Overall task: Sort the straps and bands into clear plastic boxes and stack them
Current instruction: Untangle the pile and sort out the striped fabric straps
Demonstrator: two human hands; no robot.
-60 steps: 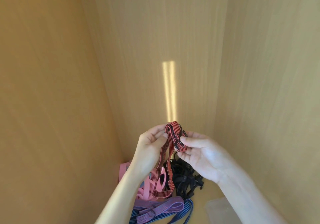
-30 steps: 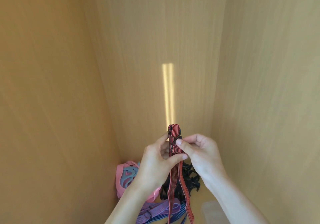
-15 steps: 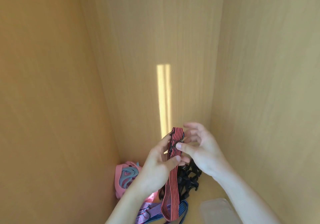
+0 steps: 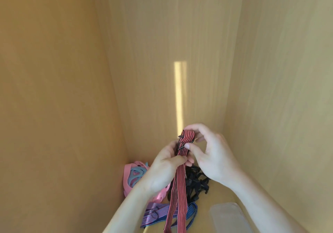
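Note:
A red strap with black stripes (image 4: 177, 193) hangs down in front of me. My left hand (image 4: 163, 171) grips it just below its folded top. My right hand (image 4: 210, 153) pinches that top, where black buckle bars show, between thumb and fingers. Under the hands lie a black tangle of straps (image 4: 194, 184), pink and light blue bands (image 4: 135, 176), a purple strap (image 4: 155, 213) and a blue striped strap (image 4: 191, 213). A clear plastic box (image 4: 228, 218) sits at the lower right, partly behind my right forearm.
Wooden panels close the space in: a left wall (image 4: 54, 106), a back wall (image 4: 171, 52) with a narrow streak of sunlight (image 4: 179, 97), and a right wall (image 4: 279, 88). The straps lie in the back corner of the wooden floor.
The strap's top fold has gone from sideways between both hands to upright. My right thumb has shifted onto the buckle and my left hand has slid lower. The view has tilted slightly.

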